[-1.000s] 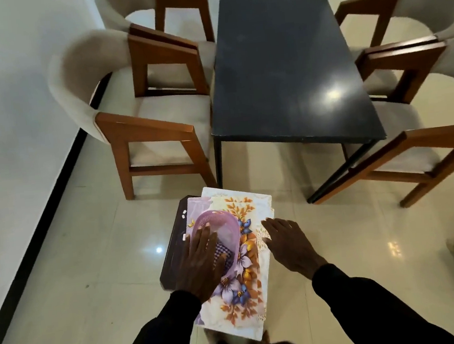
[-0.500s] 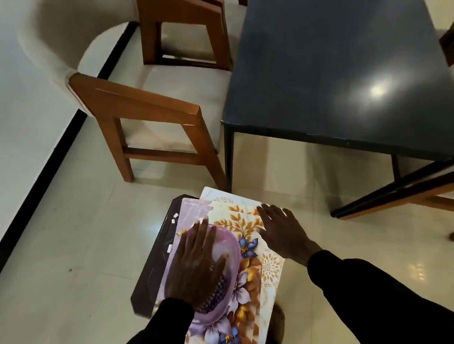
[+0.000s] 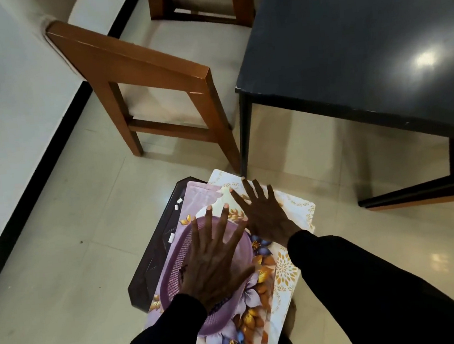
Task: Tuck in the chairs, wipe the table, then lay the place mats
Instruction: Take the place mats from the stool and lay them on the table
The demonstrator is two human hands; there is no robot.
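A stack of flowered place mats [image 3: 261,285] lies on a dark low stool [image 3: 155,250] on the floor in front of me. On the mats sits a purple plastic basket [image 3: 189,256]. My left hand [image 3: 215,259] lies flat over the basket, fingers spread. My right hand [image 3: 263,215] rests flat on the mats beside it, fingers spread. The black table [image 3: 361,48] stands just beyond, at the upper right. A wooden chair [image 3: 138,69] with a beige cushion stands at the table's left side.
A white wall with a black skirting [image 3: 40,173] runs along the left. The table's black leg [image 3: 244,131] stands just past the mats. A second chair's wooden frame [image 3: 204,4] shows at the top. Pale tiled floor surrounds the stool.
The view has come lower and closer to the stool. My right hand has slid from the floor side onto the mats. My left hand stays on the basket.
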